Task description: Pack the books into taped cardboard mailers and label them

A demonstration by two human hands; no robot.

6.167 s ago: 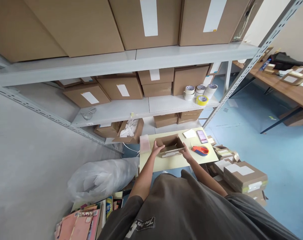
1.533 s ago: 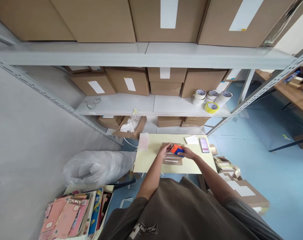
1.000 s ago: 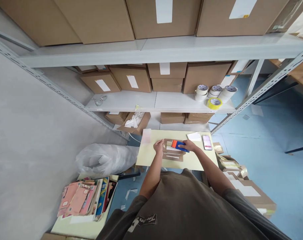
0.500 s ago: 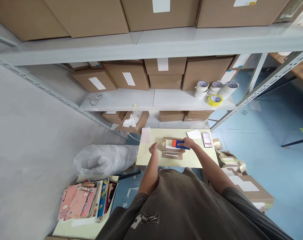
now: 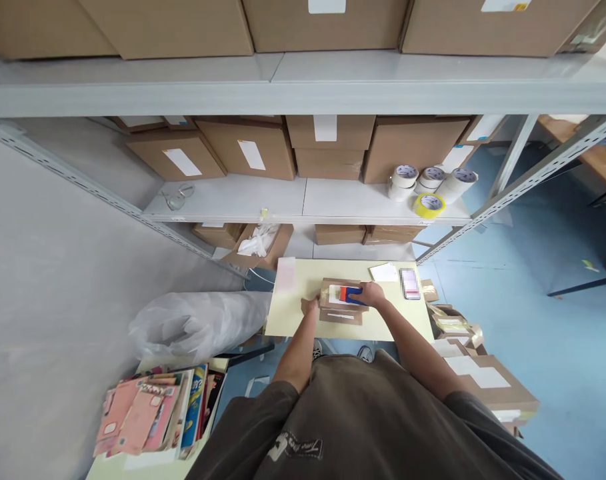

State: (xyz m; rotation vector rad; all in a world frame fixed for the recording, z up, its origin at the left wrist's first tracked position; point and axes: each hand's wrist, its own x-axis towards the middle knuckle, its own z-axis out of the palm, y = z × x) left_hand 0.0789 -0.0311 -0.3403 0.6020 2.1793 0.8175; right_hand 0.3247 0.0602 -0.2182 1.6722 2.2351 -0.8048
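Note:
A small brown cardboard box (image 5: 340, 321) lies on the pale yellow table, with a white label (image 5: 335, 294) on its top. My right hand (image 5: 372, 293) is closed around a blue tool with an orange end (image 5: 353, 295), whose exact kind I cannot make out. That orange end rests over the white label. At the box's left edge, my left hand (image 5: 310, 305) grips the side, its fingertips partly hidden. A phone (image 5: 410, 284) and some white paper (image 5: 383, 273) lie to the right of my right hand.
A shelf rack (image 5: 223, 200) with cardboard boxes stands behind the table (image 5: 287, 320). Tape rolls (image 5: 429, 205) sit on its middle shelf. A wrapped plastic roll (image 5: 203, 327) and stacked magazines (image 5: 153, 413) are at left; cartons (image 5: 497, 380) stand at right.
My left hand has come in from beside the box to its left edge. The blue and orange tool has shifted slightly left over the label. The head view has moved a little.

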